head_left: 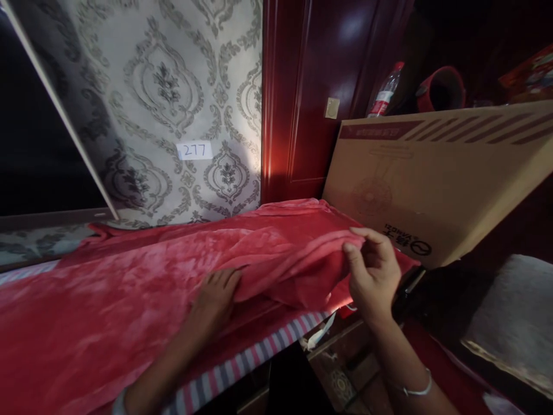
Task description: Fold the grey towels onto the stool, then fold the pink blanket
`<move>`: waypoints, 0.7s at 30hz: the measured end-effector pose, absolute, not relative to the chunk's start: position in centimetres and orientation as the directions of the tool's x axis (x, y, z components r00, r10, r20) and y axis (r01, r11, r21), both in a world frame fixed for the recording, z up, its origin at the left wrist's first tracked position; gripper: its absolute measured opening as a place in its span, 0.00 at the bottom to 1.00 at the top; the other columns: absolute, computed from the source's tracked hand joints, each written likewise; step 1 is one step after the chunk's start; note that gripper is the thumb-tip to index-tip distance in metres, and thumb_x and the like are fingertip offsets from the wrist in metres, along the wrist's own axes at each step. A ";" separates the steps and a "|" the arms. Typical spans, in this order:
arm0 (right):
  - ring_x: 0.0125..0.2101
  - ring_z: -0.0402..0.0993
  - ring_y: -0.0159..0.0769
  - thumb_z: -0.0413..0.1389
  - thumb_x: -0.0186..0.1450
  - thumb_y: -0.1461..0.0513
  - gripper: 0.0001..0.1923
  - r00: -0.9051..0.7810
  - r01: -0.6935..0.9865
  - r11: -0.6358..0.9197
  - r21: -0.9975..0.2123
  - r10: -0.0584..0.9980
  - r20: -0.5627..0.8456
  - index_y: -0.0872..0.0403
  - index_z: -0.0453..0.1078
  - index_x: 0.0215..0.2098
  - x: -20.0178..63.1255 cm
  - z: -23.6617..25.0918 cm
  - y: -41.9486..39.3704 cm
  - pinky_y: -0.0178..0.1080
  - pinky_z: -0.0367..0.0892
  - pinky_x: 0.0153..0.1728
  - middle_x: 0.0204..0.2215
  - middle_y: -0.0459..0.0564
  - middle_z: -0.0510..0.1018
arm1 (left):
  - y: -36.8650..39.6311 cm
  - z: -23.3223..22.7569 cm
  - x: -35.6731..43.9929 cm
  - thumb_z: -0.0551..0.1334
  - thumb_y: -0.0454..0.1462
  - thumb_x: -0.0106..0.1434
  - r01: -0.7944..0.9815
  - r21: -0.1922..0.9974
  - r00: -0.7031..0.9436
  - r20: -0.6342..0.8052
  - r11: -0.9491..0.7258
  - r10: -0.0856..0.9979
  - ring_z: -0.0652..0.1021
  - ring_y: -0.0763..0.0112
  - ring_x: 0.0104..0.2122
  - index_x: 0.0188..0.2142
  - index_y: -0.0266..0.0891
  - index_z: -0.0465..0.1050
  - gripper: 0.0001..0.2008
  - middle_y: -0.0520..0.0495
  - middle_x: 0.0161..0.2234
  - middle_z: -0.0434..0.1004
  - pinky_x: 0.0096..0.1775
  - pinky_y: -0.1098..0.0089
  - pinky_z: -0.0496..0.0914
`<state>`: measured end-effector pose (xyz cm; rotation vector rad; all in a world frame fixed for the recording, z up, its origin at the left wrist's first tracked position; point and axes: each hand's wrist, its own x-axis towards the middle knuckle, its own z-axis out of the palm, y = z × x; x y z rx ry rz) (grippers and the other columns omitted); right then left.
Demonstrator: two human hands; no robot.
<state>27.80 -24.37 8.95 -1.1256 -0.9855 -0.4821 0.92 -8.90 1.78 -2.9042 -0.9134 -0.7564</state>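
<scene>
A plush red blanket (129, 288) lies spread over a bed, bunched into folds toward the right end. My left hand (216, 297) presses flat on it, fingertips tucked under a raised fold. My right hand (374, 271) pinches the blanket's right edge between thumb and fingers, lifting it slightly; a bangle circles that wrist. A pink, white and purple striped sheet (254, 360) shows under the blanket along the near edge of the bed.
A large cardboard box (432, 178) leans right behind my right hand. Patterned wallpaper with a label reading 277 (194, 150) backs the bed, next to a dark red wooden door (311, 86). A plastic bottle (384, 92) stands behind the box. A grey cushion (514, 323) sits lower right.
</scene>
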 end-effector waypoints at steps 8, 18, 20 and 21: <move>0.46 0.77 0.39 0.61 0.69 0.55 0.15 0.494 0.794 0.357 -0.493 0.095 0.864 0.51 0.74 0.52 30.2 9.4 -24.2 0.45 0.71 0.50 0.45 0.50 0.79 | -2.9 4.4 -2.9 0.57 0.32 0.54 0.594 0.519 0.455 0.414 -0.615 0.788 0.82 0.54 0.40 0.38 0.40 0.77 0.13 0.41 0.38 0.84 0.43 0.60 0.76; 0.57 0.74 0.45 0.59 0.69 0.52 0.24 0.210 0.785 0.340 -0.517 0.640 0.739 0.48 0.73 0.62 34.5 13.0 -25.2 0.52 0.69 0.59 0.58 0.52 0.78 | -0.2 14.1 1.4 0.62 0.42 0.61 0.380 0.858 0.405 0.182 -0.346 0.896 0.65 0.74 0.11 0.33 0.34 0.78 0.13 0.56 0.10 0.62 0.18 0.75 0.59; 0.53 0.77 0.44 0.61 0.67 0.51 0.24 0.228 0.661 0.369 -0.653 0.730 0.644 0.48 0.76 0.58 36.2 13.7 -23.8 0.50 0.71 0.55 0.54 0.52 0.80 | 1.1 15.6 4.3 0.65 0.40 0.58 0.267 0.928 0.406 0.134 -0.258 0.904 0.67 0.74 0.13 0.31 0.34 0.77 0.09 0.54 0.13 0.66 0.20 0.74 0.62; 0.49 0.79 0.43 0.62 0.66 0.51 0.23 0.266 0.586 0.381 -0.715 0.743 0.614 0.50 0.77 0.56 37.5 13.9 -22.8 0.48 0.73 0.52 0.51 0.53 0.82 | 1.7 16.4 6.1 0.66 0.38 0.56 0.201 0.954 0.401 0.127 -0.222 0.907 0.69 0.74 0.15 0.31 0.34 0.76 0.07 0.53 0.15 0.70 0.22 0.73 0.65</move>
